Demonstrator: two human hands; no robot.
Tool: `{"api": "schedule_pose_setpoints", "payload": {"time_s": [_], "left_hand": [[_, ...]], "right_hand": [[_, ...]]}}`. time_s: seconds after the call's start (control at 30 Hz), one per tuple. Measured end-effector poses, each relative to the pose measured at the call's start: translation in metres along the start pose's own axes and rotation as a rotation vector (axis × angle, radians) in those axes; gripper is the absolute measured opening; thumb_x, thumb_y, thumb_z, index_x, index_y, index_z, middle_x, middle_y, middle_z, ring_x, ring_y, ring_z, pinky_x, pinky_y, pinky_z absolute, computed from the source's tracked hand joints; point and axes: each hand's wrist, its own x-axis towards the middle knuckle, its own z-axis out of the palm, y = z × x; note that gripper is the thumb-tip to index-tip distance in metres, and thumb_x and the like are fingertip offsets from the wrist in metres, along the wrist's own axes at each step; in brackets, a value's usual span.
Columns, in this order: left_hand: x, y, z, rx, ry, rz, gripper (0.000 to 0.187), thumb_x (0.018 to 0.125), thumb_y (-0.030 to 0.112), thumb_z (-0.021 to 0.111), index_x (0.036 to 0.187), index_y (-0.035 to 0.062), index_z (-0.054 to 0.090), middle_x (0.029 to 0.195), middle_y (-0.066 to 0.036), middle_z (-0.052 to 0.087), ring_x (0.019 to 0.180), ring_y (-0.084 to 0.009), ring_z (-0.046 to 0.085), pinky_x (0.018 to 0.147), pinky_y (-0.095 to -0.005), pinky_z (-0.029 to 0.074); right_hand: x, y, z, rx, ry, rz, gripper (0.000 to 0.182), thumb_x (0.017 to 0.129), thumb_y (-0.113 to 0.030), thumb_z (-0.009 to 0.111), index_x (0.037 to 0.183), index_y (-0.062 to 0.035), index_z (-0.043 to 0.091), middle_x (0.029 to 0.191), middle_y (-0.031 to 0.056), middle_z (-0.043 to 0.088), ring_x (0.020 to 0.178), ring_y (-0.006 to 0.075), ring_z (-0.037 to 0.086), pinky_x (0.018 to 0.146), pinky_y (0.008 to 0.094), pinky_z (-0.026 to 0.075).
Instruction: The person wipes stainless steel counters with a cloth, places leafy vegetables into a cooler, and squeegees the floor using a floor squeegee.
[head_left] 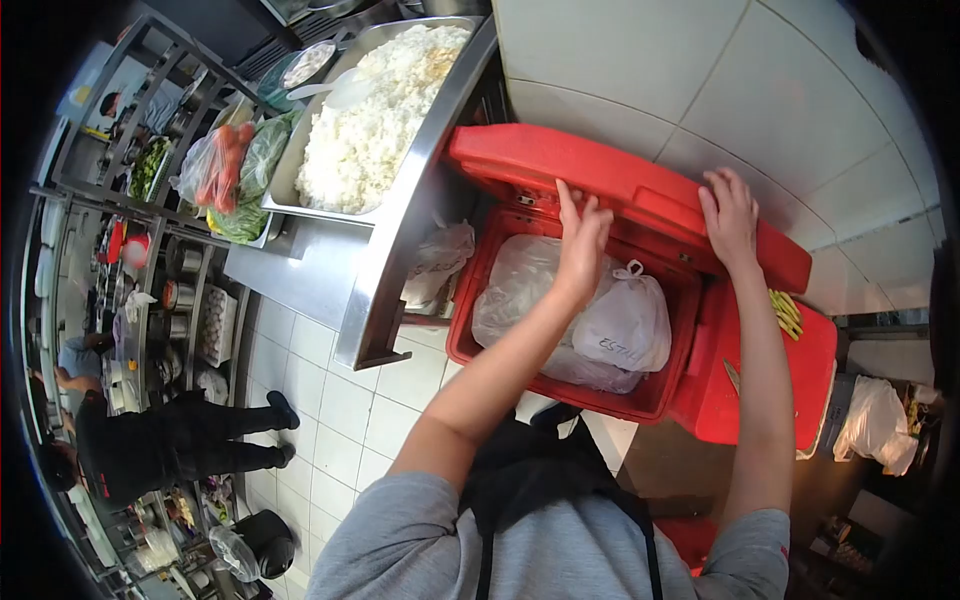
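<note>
A red cooler box stands before me with its red lid tilted up against the tiled wall. Inside lie clear plastic bags and a knotted white bag with dark handwriting. My left hand is at the lid's lower edge, fingers apart, over the bags. Further right, my right hand grips the lid's upper edge, fingers curled over it. Below my right forearm is a red cutting board with a knife and cut green vegetable sticks.
To the left, a steel counter bears a tray of white rice and bagged vegetables; its corner juts near the cooler. A person in black stands by shelves at far left. A white bag is at right.
</note>
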Motion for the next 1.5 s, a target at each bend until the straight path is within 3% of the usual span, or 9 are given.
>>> {"api": "schedule_pose_setpoints", "payload": {"time_s": [0.23,0.37,0.5,0.77,0.87,0.9,1.2,1.43,1.5], "left_hand": [[0.016,-0.04,-0.17,0.921,0.039,0.172,0.072,0.073,0.002,0.059,0.136,0.0077,0.026,0.136,-0.012,0.029,0.13,-0.0265,0.024,0.1,-0.0375,0.03],[0.043,-0.038,-0.293,2.008,0.21,0.316,0.092,0.069,0.032,0.071,0.139,0.007,0.018,0.142,-0.02,0.019,0.134,-0.0356,0.015,0.105,-0.051,0.018],[0.072,-0.001,-0.356,2.391,0.408,-0.352,0.101,0.072,0.053,0.06,0.143,0.0116,0.002,0.148,-0.018,0.003,0.137,-0.0335,0.004,0.106,-0.057,0.008],[0.083,0.008,-0.454,2.35,0.332,-0.097,0.037,0.09,0.02,0.043,0.123,0.0036,0.047,0.118,-0.017,0.052,0.113,-0.0275,0.049,0.092,-0.041,0.04],[0.096,-0.026,-0.568,3.235,0.195,0.046,0.033,0.09,0.017,0.042,0.118,-0.0003,0.048,0.116,-0.018,0.052,0.107,-0.0254,0.052,0.084,-0.0406,0.045],[0.102,0.002,-0.499,2.446,0.375,-0.03,0.033,0.09,0.017,0.042,0.118,-0.0005,0.048,0.117,-0.018,0.052,0.107,-0.0252,0.053,0.084,-0.0403,0.045],[0.089,0.027,-0.408,0.79,1.078,0.287,0.037,0.089,0.016,0.046,0.121,-0.0027,0.044,0.12,-0.016,0.051,0.104,-0.024,0.054,0.081,-0.038,0.047],[0.064,0.0,-0.276,0.428,0.86,0.182,0.04,0.086,0.01,0.047,0.124,-0.0005,0.04,0.118,-0.014,0.052,0.097,-0.0246,0.057,0.079,-0.0348,0.049],[0.055,-0.038,-0.332,0.777,0.673,0.127,0.034,0.085,0.012,0.047,0.116,-0.0023,0.046,0.108,-0.013,0.057,0.092,-0.0245,0.058,0.077,-0.0357,0.049]], "right_hand": [[0.006,0.005,0.013,0.053,0.079,-0.064,0.014,0.086,-0.016,0.051,0.09,-0.0054,0.058,0.088,0.0078,0.057,0.081,0.0279,0.056,0.071,0.0383,0.043],[0.012,0.007,0.014,0.077,0.018,0.024,0.012,0.085,-0.013,0.051,0.09,-0.0049,0.057,0.088,0.0081,0.057,0.079,0.0279,0.057,0.069,0.0372,0.043],[0.014,0.005,0.016,0.066,0.021,0.034,0.011,0.084,-0.011,0.049,0.089,-0.0035,0.056,0.087,0.009,0.056,0.079,0.028,0.056,0.069,0.0365,0.043],[0.023,0.014,0.024,0.058,0.001,0.049,0.013,0.082,-0.008,0.049,0.09,-0.0023,0.056,0.087,0.0104,0.056,0.078,0.0282,0.056,0.07,0.0354,0.043],[0.027,0.016,0.023,0.055,-0.003,0.064,0.012,0.082,-0.008,0.049,0.09,-0.0025,0.056,0.087,0.0103,0.056,0.079,0.0286,0.056,0.071,0.0358,0.043],[0.027,0.016,0.023,0.052,0.0,0.061,0.012,0.082,-0.008,0.049,0.09,-0.0025,0.056,0.087,0.0102,0.056,0.079,0.0288,0.056,0.07,0.0359,0.043],[0.028,0.02,0.025,0.025,0.006,0.054,0.011,0.08,-0.011,0.052,0.088,-0.005,0.057,0.086,0.0093,0.056,0.079,0.0293,0.056,0.068,0.0385,0.043],[0.026,0.023,0.025,0.036,0.016,0.082,0.01,0.078,-0.013,0.053,0.084,-0.0067,0.058,0.084,0.007,0.057,0.076,0.0275,0.057,0.068,0.0385,0.044],[0.026,0.023,0.025,0.023,0.015,0.086,0.01,0.077,-0.013,0.054,0.083,-0.0071,0.059,0.084,0.0066,0.057,0.075,0.0272,0.057,0.068,0.0385,0.044]]}}
